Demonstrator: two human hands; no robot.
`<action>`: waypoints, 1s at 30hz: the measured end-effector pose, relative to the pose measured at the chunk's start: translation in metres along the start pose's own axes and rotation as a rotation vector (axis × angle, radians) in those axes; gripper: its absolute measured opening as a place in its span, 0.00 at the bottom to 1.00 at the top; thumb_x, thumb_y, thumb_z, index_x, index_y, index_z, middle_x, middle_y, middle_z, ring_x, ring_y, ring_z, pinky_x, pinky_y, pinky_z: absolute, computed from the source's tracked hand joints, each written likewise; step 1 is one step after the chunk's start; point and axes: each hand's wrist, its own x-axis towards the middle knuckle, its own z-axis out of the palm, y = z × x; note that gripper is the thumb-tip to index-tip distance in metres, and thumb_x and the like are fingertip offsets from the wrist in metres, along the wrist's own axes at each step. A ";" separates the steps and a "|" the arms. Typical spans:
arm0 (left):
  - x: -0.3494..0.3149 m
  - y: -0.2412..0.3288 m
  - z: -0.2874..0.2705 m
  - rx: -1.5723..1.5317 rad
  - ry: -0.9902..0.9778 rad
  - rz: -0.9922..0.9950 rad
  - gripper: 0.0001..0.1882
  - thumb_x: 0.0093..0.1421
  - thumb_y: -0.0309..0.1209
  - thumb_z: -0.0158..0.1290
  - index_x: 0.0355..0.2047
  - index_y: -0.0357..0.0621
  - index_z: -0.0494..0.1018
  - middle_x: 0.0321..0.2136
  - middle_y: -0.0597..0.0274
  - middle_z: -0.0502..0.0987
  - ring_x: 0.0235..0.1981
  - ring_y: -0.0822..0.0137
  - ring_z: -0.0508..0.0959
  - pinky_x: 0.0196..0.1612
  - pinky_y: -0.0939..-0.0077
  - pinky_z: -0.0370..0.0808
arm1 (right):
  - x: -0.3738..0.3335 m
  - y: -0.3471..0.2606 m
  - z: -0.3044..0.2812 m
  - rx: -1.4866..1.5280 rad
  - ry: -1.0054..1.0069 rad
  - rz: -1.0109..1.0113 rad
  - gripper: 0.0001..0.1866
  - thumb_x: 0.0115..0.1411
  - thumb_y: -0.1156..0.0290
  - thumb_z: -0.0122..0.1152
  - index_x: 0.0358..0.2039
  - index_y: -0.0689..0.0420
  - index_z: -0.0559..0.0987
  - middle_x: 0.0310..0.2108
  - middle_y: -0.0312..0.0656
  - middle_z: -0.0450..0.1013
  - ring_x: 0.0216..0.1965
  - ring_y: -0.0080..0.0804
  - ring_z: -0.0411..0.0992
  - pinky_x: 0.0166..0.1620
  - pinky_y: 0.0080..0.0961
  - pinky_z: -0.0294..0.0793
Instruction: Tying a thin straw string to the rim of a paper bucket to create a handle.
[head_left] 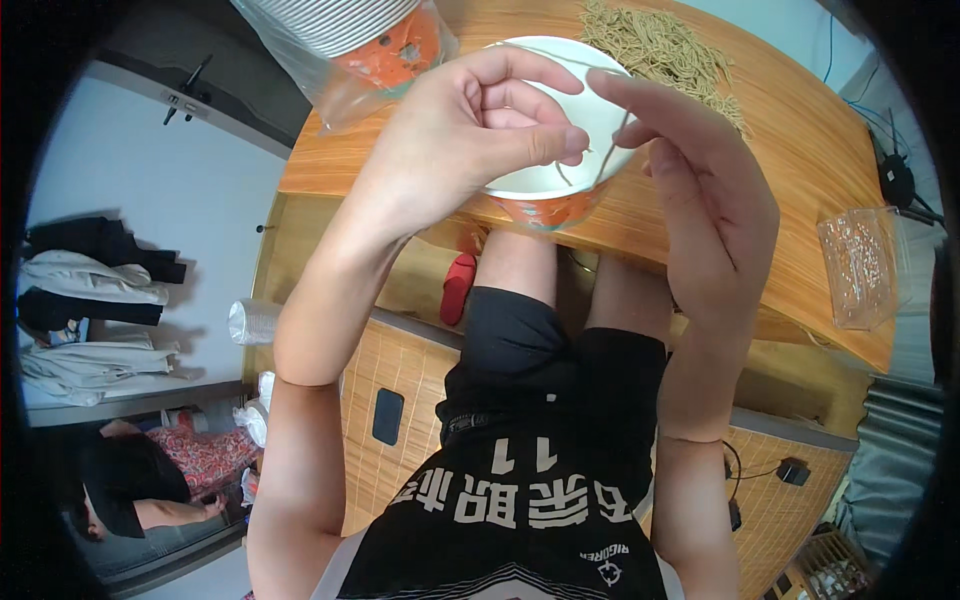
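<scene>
A white paper bowl with an orange outer wall (560, 205) stands near the front edge of a wooden table (800, 180). My left hand (470, 130) hovers over the bowl, thumb and forefinger pinched on a thin pale strand (600, 150). My right hand (690, 190) is raised beside the bowl's right rim, fingers extended toward the same strand. A heap of thin tan strands (660, 45) lies on the table behind the bowl.
A plastic bag holding a stack of white and orange bowls (350, 40) lies at the table's back left. A clear plastic box (860, 265) sits at the right edge. A red slipper (458, 288) is on the floor. Another person sits at lower left (130, 490).
</scene>
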 end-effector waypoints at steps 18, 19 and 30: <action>0.003 0.003 0.007 -0.097 -0.276 0.016 0.18 0.57 0.14 0.48 0.48 0.35 0.68 0.34 0.57 0.80 0.42 0.70 0.80 0.46 0.78 0.76 | 0.007 0.010 -0.002 0.073 -0.068 -0.031 0.25 0.54 0.86 0.38 0.53 0.64 0.72 0.52 0.44 0.73 0.29 0.16 0.61 0.34 0.13 0.61; 0.002 0.003 0.006 -0.090 -0.288 0.039 0.18 0.56 0.13 0.47 0.48 0.35 0.68 0.35 0.56 0.79 0.42 0.69 0.79 0.46 0.77 0.76 | 0.007 0.011 -0.002 0.078 -0.065 -0.026 0.25 0.54 0.86 0.37 0.53 0.63 0.72 0.53 0.44 0.72 0.29 0.16 0.60 0.33 0.13 0.61; -0.007 0.001 0.008 -0.095 -0.127 -0.022 0.13 0.61 0.22 0.53 0.47 0.36 0.70 0.34 0.52 0.81 0.39 0.67 0.80 0.47 0.75 0.76 | -0.005 0.013 -0.002 0.050 0.015 0.068 0.22 0.57 0.85 0.41 0.52 0.61 0.72 0.51 0.42 0.73 0.23 0.11 0.56 0.29 0.09 0.58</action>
